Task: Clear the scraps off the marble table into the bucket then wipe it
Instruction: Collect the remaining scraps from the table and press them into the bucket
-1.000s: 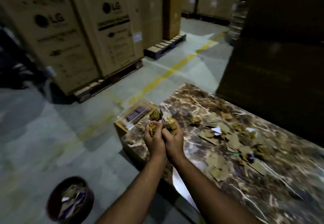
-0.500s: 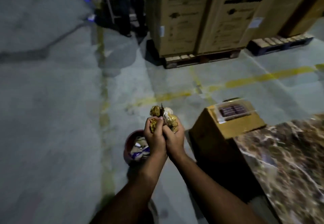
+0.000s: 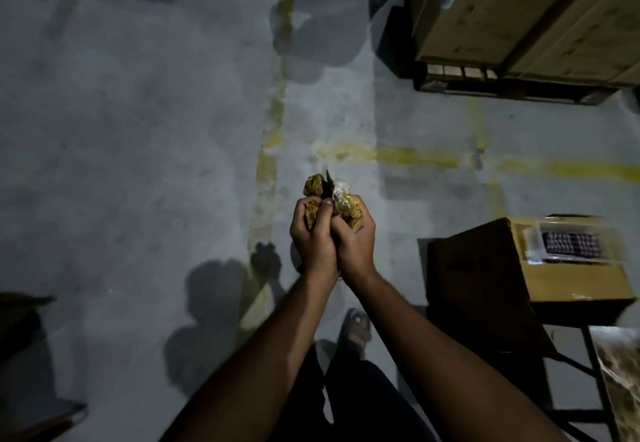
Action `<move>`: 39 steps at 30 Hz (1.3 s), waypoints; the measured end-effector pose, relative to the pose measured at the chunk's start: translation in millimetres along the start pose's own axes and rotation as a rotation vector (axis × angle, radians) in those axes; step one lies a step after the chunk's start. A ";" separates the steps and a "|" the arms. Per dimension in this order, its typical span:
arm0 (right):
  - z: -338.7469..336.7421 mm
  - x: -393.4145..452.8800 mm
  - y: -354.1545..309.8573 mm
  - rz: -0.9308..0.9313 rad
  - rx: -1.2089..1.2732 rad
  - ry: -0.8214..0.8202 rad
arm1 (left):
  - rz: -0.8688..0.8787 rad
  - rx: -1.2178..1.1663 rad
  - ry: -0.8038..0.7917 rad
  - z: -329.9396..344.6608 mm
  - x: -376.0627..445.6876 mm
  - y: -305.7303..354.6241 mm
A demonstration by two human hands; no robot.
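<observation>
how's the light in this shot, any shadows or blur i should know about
Head view: dim overall, with light on the hands and the scraps they hold; soft shadows of the arms fall on the floor at lower left; the box and table at the right edge smear with motion blur; wide-angle lens bends the yellow lines.

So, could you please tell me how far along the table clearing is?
Done: one bundle of scraps is gathered. In hand: the left hand and right hand clutch it together over the floor. Left: dropping it in the bucket, which is out of sight, then wiping the marble table.
</observation>
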State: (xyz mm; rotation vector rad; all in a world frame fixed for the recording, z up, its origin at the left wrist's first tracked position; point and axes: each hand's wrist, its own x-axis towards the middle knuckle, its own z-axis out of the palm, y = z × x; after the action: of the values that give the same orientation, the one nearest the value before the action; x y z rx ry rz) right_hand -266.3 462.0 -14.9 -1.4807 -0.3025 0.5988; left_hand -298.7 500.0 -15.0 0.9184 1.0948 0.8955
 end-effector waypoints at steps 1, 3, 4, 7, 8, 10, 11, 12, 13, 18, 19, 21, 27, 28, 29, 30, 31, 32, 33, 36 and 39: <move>0.5 3.7 7.2 0.009 -0.006 -0.010 | -0.005 0.006 0.013 -0.1 4.2 -5.4; -0.7 11.9 23.2 0.036 -0.030 -0.020 | -0.037 0.018 0.028 -0.3 13.8 -23.1; -2.4 17.0 33.7 0.055 -0.044 -0.017 | -0.062 0.033 0.039 -0.1 19.3 -34.6; -8.7 37.8 76.0 0.099 -0.069 -0.001 | -0.120 0.090 0.082 0.6 43.2 -76.9; -10.8 47.7 94.2 0.115 -0.075 0.006 | -0.135 0.105 0.102 0.9 53.4 -95.0; -16.3 67.5 132.6 0.129 -0.089 0.023 | -0.146 0.134 0.131 4.8 73.4 -133.9; -20.0 77.9 153.9 0.136 -0.100 0.025 | -0.138 0.155 0.141 6.0 84.2 -155.0; -23.8 86.5 172.5 0.143 -0.101 0.022 | -0.135 0.176 0.140 5.8 93.4 -175.5; -29.8 97.3 199.7 0.158 -0.106 0.018 | -0.149 0.198 0.143 5.1 104.7 -204.2; -65.2 145.1 334.9 0.250 -0.128 -0.032 | -0.179 0.325 0.139 -2.5 152.9 -339.0; -71.7 153.4 359.6 0.253 -0.149 -0.046 | -0.167 0.362 0.121 -4.3 160.2 -360.9; -85.5 167.6 408.0 0.253 -0.223 -0.075 | -0.142 0.398 0.079 -9.6 174.9 -404.7; -124.0 199.3 503.8 0.111 -0.630 -0.275 | -0.085 0.666 -0.161 -43.6 213.1 -497.3; -131.1 204.2 514.2 0.074 -0.728 -0.320 | -0.074 0.727 -0.239 -50.3 220.3 -509.7; -137.1 208.8 520.6 0.052 -0.825 -0.364 | -0.063 0.805 -0.317 -55.0 226.4 -518.6; -142.5 212.8 525.0 0.047 -0.904 -0.415 | -0.036 0.912 -0.389 -58.7 231.6 -525.9; -145.9 215.5 525.2 0.050 -0.962 -0.469 | 0.008 1.041 -0.446 -62.0 235.6 -530.8; -148.7 218.2 525.8 0.054 -1.001 -0.524 | 0.056 1.175 -0.495 -63.3 238.5 -530.2; -150.8 220.5 524.2 0.053 -1.050 -0.583 | 0.083 1.291 -0.541 -62.4 239.5 -524.6; -152.3 226.2 510.0 0.137 -1.236 -0.726 | 0.067 1.489 -0.642 -59.6 236.7 -505.9; -155.1 224.1 498.5 0.207 -1.264 -0.758 | 0.103 1.531 -0.659 -61.9 235.1 -498.0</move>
State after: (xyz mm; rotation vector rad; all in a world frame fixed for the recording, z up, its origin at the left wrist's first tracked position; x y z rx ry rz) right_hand -93.0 445.5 -555.8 -2.4390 -1.3015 1.2525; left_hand -241.7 549.8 -563.9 2.2984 1.0163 -0.4036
